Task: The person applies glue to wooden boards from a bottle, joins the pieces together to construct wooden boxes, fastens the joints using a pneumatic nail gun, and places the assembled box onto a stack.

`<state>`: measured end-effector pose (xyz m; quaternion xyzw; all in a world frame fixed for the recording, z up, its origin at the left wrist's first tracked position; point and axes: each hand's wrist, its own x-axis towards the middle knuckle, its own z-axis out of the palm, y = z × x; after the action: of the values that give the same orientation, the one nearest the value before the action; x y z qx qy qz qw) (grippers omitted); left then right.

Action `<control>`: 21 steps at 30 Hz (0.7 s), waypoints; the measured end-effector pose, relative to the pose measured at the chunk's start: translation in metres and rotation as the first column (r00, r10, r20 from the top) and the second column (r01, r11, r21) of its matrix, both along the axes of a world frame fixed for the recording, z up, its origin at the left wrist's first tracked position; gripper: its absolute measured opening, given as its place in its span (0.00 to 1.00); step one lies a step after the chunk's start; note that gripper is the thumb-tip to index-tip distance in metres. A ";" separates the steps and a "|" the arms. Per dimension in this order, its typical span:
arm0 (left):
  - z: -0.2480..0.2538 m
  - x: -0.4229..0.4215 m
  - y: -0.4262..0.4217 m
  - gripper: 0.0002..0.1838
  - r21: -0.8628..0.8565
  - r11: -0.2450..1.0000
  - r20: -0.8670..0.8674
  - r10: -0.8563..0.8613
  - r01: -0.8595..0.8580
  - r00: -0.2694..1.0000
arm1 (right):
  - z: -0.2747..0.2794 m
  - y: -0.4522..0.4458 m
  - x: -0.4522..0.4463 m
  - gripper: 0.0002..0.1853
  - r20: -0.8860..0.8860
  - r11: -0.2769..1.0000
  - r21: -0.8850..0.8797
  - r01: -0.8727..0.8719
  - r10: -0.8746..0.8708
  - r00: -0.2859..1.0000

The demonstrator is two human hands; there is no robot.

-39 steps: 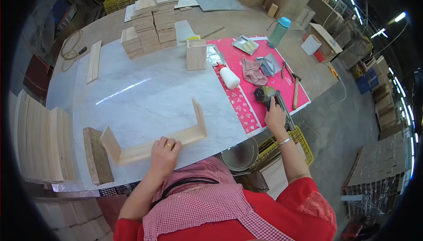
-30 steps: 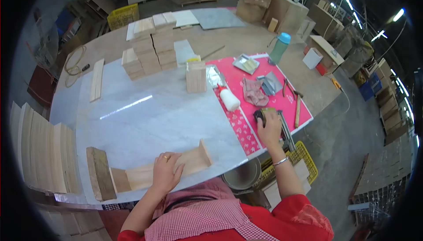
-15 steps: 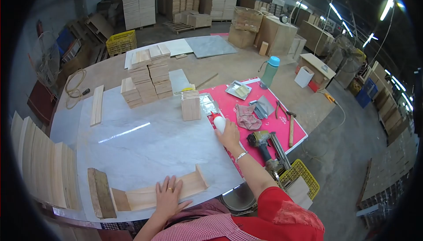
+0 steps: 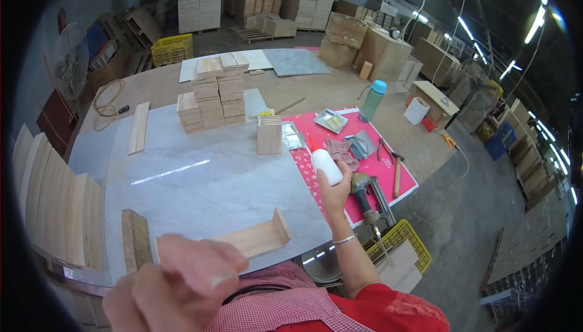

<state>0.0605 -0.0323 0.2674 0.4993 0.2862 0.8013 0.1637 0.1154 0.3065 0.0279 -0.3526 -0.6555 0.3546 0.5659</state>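
Observation:
My right hand (image 4: 334,191) grips a white squeeze bottle (image 4: 327,167) with a red nozzle, held tilted above the pink mat. Close to the camera, my left hand (image 4: 182,277) is raised with its fingers curled in, and I see nothing in it. Behind it, partly covered, a wooden piece (image 4: 255,238) with an upright end board lies near the table's front edge. A worn wood block (image 4: 136,240) stands at the left of this piece. On the mat, a nail gun (image 4: 364,201) lies just beyond my right wrist.
Wooden boards are stacked on the table (image 4: 215,98), and more stand at the left edge (image 4: 57,204). A small block bundle (image 4: 269,136) stands mid-table. The pink mat (image 4: 306,171) bears a cloth (image 4: 340,153), a hammer (image 4: 397,177) and pliers; a water bottle (image 4: 373,100) stands behind.
My right hand has lifted the squeeze bottle off the mat area and drawn it nearer. My left hand has left the wooden piece, risen towards the camera and curled its fingers.

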 end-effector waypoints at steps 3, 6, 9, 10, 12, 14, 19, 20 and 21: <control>0.010 0.013 -0.025 0.10 -0.078 0.991 -0.003 -0.108 0.107 0.994 | 0.016 -0.023 0.009 0.33 0.037 0.999 -0.053 -0.009 0.011 0.999; 0.004 0.011 -0.030 0.14 -0.079 0.983 0.009 -0.166 0.167 0.986 | 0.015 -0.031 0.011 0.33 0.045 0.998 -0.056 -0.014 0.017 0.999; 0.002 0.013 -0.032 0.15 -0.065 0.974 0.007 -0.216 0.216 0.976 | 0.009 -0.033 0.008 0.33 0.041 0.998 -0.049 -0.030 0.032 0.999; 0.002 0.012 -0.033 0.15 -0.062 0.971 0.005 -0.229 0.229 0.973 | 0.005 -0.032 0.006 0.33 0.034 0.999 -0.037 -0.038 0.039 0.999; 0.001 0.013 -0.035 0.16 -0.061 0.963 -0.005 -0.262 0.262 0.965 | 0.000 -0.035 0.006 0.33 0.035 0.998 -0.048 -0.046 0.048 0.998; -0.001 0.013 -0.033 0.17 -0.057 0.954 -0.011 -0.295 0.294 0.955 | -0.001 -0.035 0.005 0.33 0.022 0.998 -0.043 -0.055 0.056 0.998; -0.006 0.014 -0.027 0.19 -0.045 0.930 -0.044 -0.366 0.364 0.930 | 0.008 -0.044 0.005 0.31 -0.025 0.993 -0.086 -0.078 0.076 0.997; -0.006 0.013 -0.026 0.20 -0.041 0.927 -0.052 -0.375 0.373 0.925 | 0.014 -0.046 0.006 0.31 -0.019 0.992 -0.102 -0.071 0.070 0.997; -0.006 0.012 -0.025 0.20 -0.037 0.924 -0.055 -0.381 0.380 0.923 | 0.020 -0.049 0.007 0.32 -0.112 0.972 -0.193 -0.135 0.115 0.987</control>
<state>0.0725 -0.0577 0.2613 0.5674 0.1991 0.7349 0.3136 0.1221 0.2575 0.0477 -0.3475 -0.6082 0.4708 0.5364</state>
